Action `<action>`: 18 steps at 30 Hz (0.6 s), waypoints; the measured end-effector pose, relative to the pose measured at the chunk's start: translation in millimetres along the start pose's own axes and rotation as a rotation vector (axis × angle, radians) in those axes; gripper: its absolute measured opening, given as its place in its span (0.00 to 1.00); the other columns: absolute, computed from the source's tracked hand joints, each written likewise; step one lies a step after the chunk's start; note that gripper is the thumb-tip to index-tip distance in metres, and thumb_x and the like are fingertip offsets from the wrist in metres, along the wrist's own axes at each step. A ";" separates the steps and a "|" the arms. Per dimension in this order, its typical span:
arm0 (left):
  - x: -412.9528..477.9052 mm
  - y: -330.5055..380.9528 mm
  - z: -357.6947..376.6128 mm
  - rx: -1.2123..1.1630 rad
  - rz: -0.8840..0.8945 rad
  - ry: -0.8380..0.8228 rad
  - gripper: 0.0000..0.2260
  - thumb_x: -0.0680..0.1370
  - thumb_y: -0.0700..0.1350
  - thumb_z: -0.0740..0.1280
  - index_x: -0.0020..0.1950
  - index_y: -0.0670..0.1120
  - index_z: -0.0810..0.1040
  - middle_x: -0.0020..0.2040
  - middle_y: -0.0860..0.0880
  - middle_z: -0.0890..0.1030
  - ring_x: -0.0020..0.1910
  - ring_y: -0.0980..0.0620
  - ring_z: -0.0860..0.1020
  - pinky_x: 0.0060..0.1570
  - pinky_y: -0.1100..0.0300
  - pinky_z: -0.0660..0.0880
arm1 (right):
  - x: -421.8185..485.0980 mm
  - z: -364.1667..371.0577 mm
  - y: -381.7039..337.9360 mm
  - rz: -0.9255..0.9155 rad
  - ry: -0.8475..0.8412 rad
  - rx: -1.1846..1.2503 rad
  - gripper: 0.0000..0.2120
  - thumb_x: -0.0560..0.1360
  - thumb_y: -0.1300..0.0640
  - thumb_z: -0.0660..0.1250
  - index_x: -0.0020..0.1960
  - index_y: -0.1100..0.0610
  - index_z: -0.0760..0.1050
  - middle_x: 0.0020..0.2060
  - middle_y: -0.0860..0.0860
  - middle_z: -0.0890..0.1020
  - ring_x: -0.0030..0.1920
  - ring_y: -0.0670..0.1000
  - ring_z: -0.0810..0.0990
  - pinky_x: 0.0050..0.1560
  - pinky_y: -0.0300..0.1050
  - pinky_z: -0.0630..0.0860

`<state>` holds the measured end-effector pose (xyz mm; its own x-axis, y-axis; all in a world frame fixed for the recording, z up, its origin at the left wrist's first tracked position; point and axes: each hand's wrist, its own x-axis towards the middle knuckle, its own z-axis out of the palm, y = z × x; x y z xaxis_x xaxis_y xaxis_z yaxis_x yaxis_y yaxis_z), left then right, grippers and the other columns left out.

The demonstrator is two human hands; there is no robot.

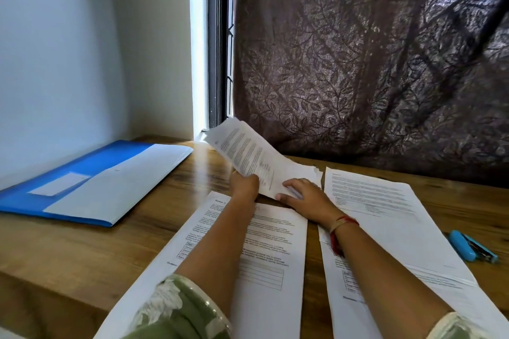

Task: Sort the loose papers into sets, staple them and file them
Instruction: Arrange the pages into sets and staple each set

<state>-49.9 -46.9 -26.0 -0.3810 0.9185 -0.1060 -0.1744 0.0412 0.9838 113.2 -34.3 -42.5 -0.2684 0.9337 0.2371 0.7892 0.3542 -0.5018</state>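
Most of the far view is a dark leaf-patterned curtain (358,63) hanging behind the wooden tabletop (68,250); two stacks of printed pages lie side by side on the near half, the right stack (385,215) and the centre stack (275,242), probably kept apart so the sets do not mix; at the far left lies a blue folder (41,195) with white sheets (118,187) on it, likely out of the way until filing; between the stacks, further back, a sheaf of papers (248,154) tilts up towards the curtain, seemingly raised to be read or squared; the left hand (243,183) grips its near left edge, fingers hidden behind the paper, and the right hand (305,195) pinches its near corner, fingers on top and thumb at the edge; a blue stapler (472,246) waits at the right, just beside the right stack; the centre heading seems to read "Section 10", other print is too small, and the folder's label looks blank.
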 end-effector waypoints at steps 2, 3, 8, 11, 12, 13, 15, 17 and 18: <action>2.1 2.6 -1.8 -0.166 -0.067 0.022 0.12 0.77 0.38 0.63 0.59 0.48 0.71 0.49 0.47 0.79 0.48 0.47 0.80 0.51 0.50 0.79 | -0.3 -4.6 -1.0 -0.032 0.136 0.198 0.24 0.75 0.42 0.66 0.67 0.50 0.70 0.66 0.51 0.70 0.66 0.50 0.69 0.63 0.42 0.66; 2.2 4.4 -3.8 -0.244 -0.078 0.031 0.13 0.76 0.37 0.63 0.59 0.49 0.70 0.48 0.47 0.79 0.48 0.47 0.79 0.51 0.51 0.79 | -0.4 -8.0 -2.4 -0.036 0.237 0.306 0.22 0.75 0.45 0.67 0.66 0.51 0.71 0.65 0.51 0.70 0.65 0.50 0.69 0.62 0.40 0.65; -1.1 24.8 -13.0 -0.501 0.013 0.005 0.22 0.70 0.35 0.66 0.64 0.44 0.74 0.55 0.45 0.80 0.54 0.43 0.78 0.53 0.49 0.78 | 1.9 -30.8 -3.2 -0.012 0.568 0.512 0.18 0.77 0.52 0.67 0.65 0.54 0.71 0.63 0.53 0.71 0.61 0.49 0.71 0.61 0.43 0.71; -1.2 37.6 -20.1 -0.549 -0.020 -0.020 0.13 0.71 0.35 0.65 0.54 0.43 0.77 0.50 0.45 0.77 0.55 0.41 0.76 0.60 0.43 0.73 | -0.2 -52.4 -10.7 -0.009 0.726 0.541 0.17 0.77 0.55 0.67 0.64 0.57 0.72 0.62 0.53 0.69 0.58 0.47 0.70 0.57 0.32 0.69; -2.7 41.3 -22.0 -0.538 -0.055 -0.053 0.08 0.71 0.37 0.65 0.48 0.45 0.77 0.49 0.44 0.76 0.55 0.40 0.75 0.60 0.38 0.72 | -2.7 -63.4 -13.4 -0.003 0.787 0.537 0.17 0.77 0.55 0.67 0.64 0.57 0.73 0.61 0.52 0.68 0.57 0.46 0.70 0.53 0.26 0.67; -4.6 44.6 -24.7 -0.512 -0.099 -0.087 0.05 0.71 0.39 0.65 0.45 0.47 0.75 0.49 0.43 0.76 0.55 0.39 0.75 0.57 0.34 0.72 | -7.2 -76.2 -17.0 0.001 0.849 0.528 0.16 0.77 0.54 0.66 0.63 0.57 0.74 0.61 0.51 0.68 0.56 0.46 0.70 0.51 0.24 0.66; -8.2 48.9 -30.5 -0.456 -0.167 -0.182 0.02 0.72 0.42 0.64 0.44 0.47 0.73 0.45 0.43 0.76 0.49 0.40 0.76 0.47 0.37 0.75 | -12.4 -107.0 -19.6 0.042 0.875 0.592 0.14 0.78 0.52 0.65 0.61 0.57 0.75 0.59 0.52 0.73 0.56 0.48 0.74 0.52 0.31 0.70; -8.0 47.8 -31.8 -0.421 -0.157 -0.287 0.02 0.74 0.41 0.62 0.44 0.46 0.73 0.41 0.45 0.75 0.41 0.44 0.75 0.39 0.50 0.74 | -19.7 -135.1 -25.0 0.104 0.693 0.682 0.14 0.79 0.50 0.64 0.57 0.58 0.77 0.51 0.54 0.79 0.53 0.53 0.77 0.47 0.38 0.74; -8.2 45.2 -31.2 -0.411 -0.138 -0.336 0.03 0.75 0.39 0.62 0.45 0.46 0.74 0.41 0.46 0.75 0.40 0.44 0.75 0.38 0.52 0.73 | -24.2 -142.8 -27.1 0.148 0.540 0.699 0.15 0.79 0.51 0.62 0.58 0.61 0.77 0.50 0.56 0.80 0.52 0.55 0.78 0.46 0.39 0.75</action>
<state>-82.9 -64.8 14.8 -0.0301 0.9933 -0.1119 -0.5680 0.0751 0.8196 177.2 -74.1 84.2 0.2451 0.8831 0.4001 0.2313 0.3475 -0.9087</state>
